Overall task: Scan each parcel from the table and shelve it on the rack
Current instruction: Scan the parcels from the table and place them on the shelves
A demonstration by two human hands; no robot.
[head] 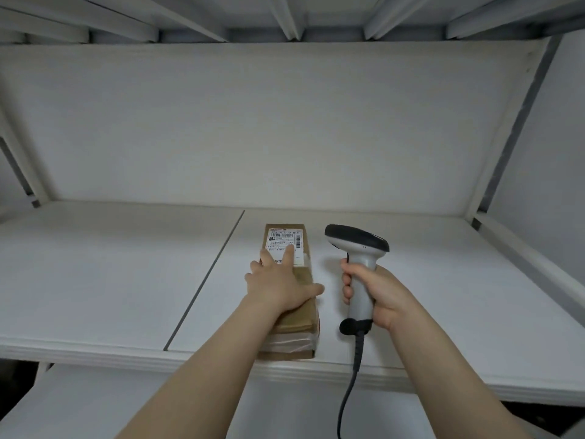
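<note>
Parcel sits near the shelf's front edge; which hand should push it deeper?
Left. The left hand lies on the parcel, fingers stretched over its top, while the right hand grips the scanner beside it.

Parcel (299, 321) is plain brown cardboard, w/ a band of whitish glossy tape (291, 342) round its near end. Label (285, 240) on top: white w/ black barcodes & small black text, plus a bit of red at its top-left corner and by the lower edge. Scanner (361, 270): pale grey handle & neck, black cap over the head, black collar at the base; cable (348, 394) dark grey. Shelf (110, 280) boards are flat white, one thin dark grey seam (205, 277) btwn them. Back panel (269, 122) plain white too. Upright (501, 144) on the rt: white w/ a grey strip; ribs (291, 14) overhead pale grey-white
</note>
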